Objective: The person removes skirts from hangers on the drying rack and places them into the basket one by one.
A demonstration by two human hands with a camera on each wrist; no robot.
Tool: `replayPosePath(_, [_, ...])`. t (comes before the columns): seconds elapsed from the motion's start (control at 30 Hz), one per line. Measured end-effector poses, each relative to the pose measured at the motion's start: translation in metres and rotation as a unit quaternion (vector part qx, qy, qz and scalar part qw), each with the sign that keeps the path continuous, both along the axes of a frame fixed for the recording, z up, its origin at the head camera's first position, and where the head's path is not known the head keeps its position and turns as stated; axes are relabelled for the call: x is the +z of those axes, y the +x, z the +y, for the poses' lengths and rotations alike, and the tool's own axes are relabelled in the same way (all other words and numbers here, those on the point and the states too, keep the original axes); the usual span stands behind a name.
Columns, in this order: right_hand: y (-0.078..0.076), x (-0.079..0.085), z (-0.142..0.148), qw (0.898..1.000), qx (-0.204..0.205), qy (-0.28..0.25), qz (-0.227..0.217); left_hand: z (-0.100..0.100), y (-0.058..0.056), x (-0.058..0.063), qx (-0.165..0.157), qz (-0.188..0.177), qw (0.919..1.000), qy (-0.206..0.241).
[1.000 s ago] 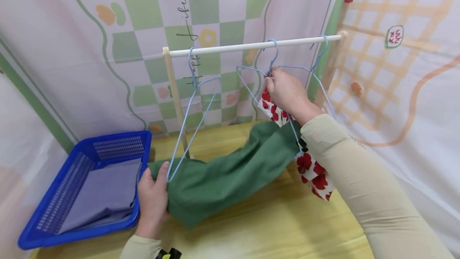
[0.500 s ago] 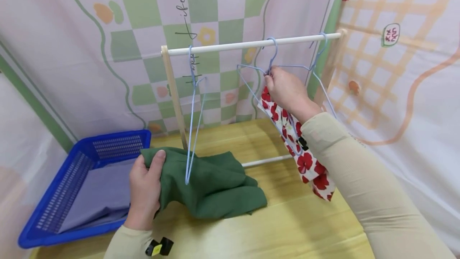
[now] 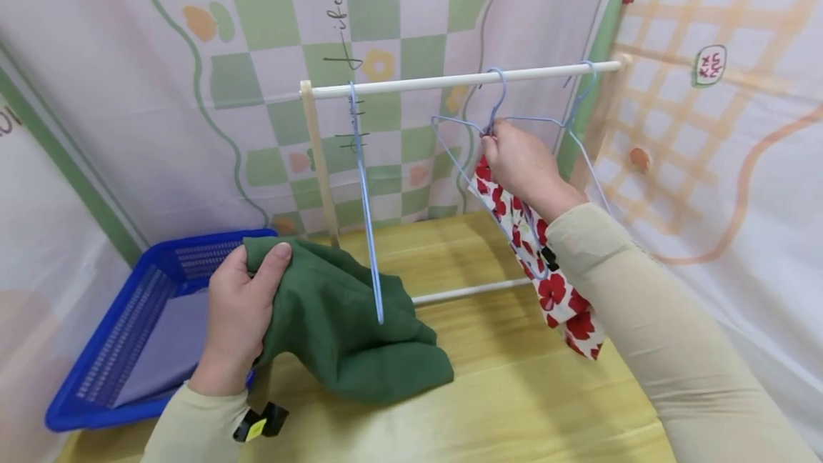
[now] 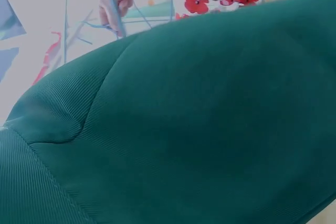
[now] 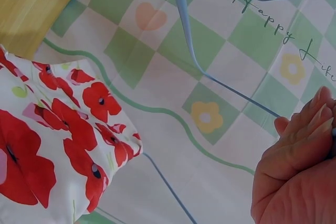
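Left hand (image 3: 239,320): grip clamped on the upper edge of a dark-green fabric garment (image 3: 347,334).
Garment: over the yellow wood-patterned table (image 3: 501,406); probably best held unbunched.
Right hand (image 3: 527,166): clamped near the neck of a light-blue wire hanger (image 3: 499,95), best kept steady.

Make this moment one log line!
left hand holds green cloth | right hand grips middle hanger | red-flowered cloth hangs | blue basket: grey cloth inside

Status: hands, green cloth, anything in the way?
Left hand grips green cloth, loosely folded. Right hand pinches middle hanger below its hook. Leftmost hanger hangs edge-on across the cloth in head view.
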State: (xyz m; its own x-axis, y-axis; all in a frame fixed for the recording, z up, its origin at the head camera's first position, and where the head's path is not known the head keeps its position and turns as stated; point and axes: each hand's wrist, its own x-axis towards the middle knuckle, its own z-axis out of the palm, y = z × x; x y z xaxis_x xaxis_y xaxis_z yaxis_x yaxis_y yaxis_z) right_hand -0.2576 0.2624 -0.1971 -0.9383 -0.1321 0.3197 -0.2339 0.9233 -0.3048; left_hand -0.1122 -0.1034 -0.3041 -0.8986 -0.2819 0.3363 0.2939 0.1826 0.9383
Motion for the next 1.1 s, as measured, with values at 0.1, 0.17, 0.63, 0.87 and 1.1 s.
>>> replayPosePath(0.1, [-0.001, 0.0, 0.0, 1.0, 0.002, -0.001, -0.002, -0.003, 0.001, 0.008, 0.005, -0.002, 0.9996, -0.027])
replayPosePath(0.17, [-0.001, 0.0, 0.001, 1.0, 0.004, -0.003, -0.004, -0.004, 0.003, 0.014, 0.009, -0.004, 0.9992, -0.038])
replayPosePath(0.63, [0.0, 0.0, 0.004, 1.0, 0.012, -0.014, -0.022, -0.011, 0.007, 0.042, 0.025, -0.017, 0.9872, -0.157])
replayPosePath(0.87, [0.0, 0.0, 0.005, 1.0, 0.012, -0.011, -0.022, -0.017, 0.007, 0.052, -0.021, -0.026, 0.9802, -0.195])
replayPosePath(1.1, [-0.001, 0.001, 0.004, 1.0, 0.013, -0.006, -0.016, -0.024, 0.01, 0.068, -0.071, -0.052, 0.9747, -0.205])
